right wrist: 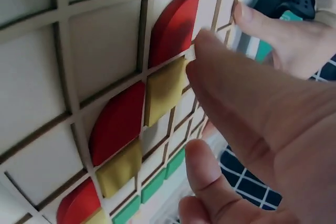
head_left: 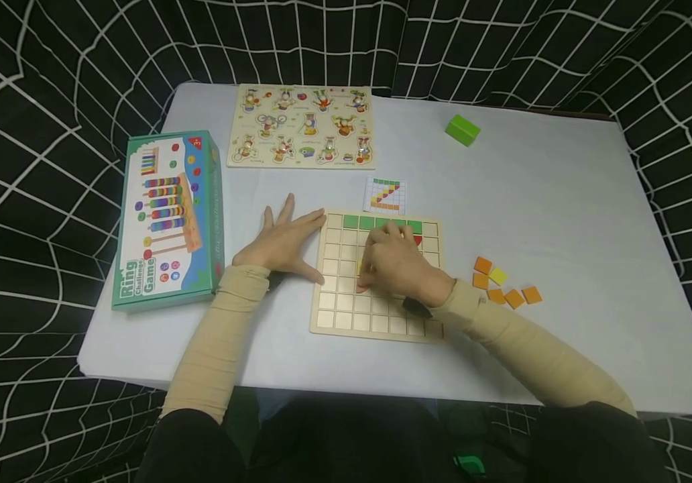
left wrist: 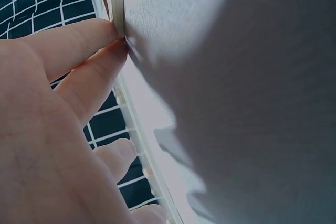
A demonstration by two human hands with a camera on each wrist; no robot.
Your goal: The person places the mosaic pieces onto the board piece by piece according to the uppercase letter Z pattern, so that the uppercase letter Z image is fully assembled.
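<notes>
A wooden grid board (head_left: pixel 344 320) lies at the table's middle front, with a row of green tiles (head_left: pixel 367 223) along its far side. My left hand (head_left: pixel 279 245) is spread at the board's left edge, its thumb and a fingertip touching the rim. Over the board is my right hand (head_left: pixel 397 261), hiding much of the grid. In the right wrist view, red rounded pieces (right wrist: pixel 176 30) and yellow tiles (right wrist: pixel 165 90) run diagonally through the cells. The right fingertips are beside the nearest red piece, holding nothing; whether they touch it I cannot tell.
A small pattern card (head_left: pixel 385 194) lies just beyond the board. Several loose orange tiles (head_left: pixel 513 298) and a yellow tile (head_left: pixel 497 276) lie to the right. A Ring Challenge Game box (head_left: pixel 167 221) stands left, a picture puzzle board (head_left: pixel 300 127) behind, a green block (head_left: pixel 463 130) farther right.
</notes>
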